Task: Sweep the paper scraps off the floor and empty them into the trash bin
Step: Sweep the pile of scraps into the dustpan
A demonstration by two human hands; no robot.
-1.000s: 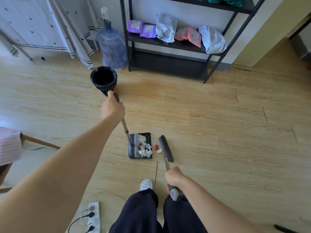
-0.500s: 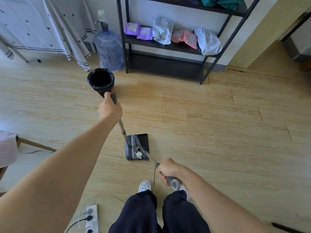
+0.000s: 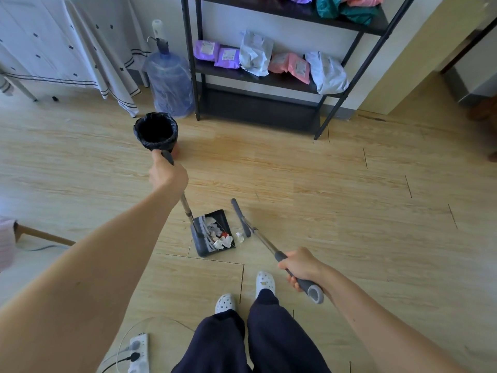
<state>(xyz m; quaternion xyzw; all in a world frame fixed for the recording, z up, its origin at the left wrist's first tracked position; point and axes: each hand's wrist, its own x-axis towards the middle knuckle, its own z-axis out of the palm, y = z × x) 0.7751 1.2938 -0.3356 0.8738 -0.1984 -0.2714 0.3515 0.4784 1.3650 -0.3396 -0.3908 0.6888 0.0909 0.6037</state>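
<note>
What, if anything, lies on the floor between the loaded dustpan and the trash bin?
Nothing visible does. From the dustpan to the trash bin there is only bare wood floor. The left hand on the dustpan handle overlaps that line in the view, but it is raised above the floor.

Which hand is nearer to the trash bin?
Left. The left hand grips the dustpan handle just in front of the bin; the right hand holds the broom handle much farther back, near the feet.

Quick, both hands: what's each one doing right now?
Left hand: closed on the dustpan handle.
Right hand: closed on the broom handle.
</note>
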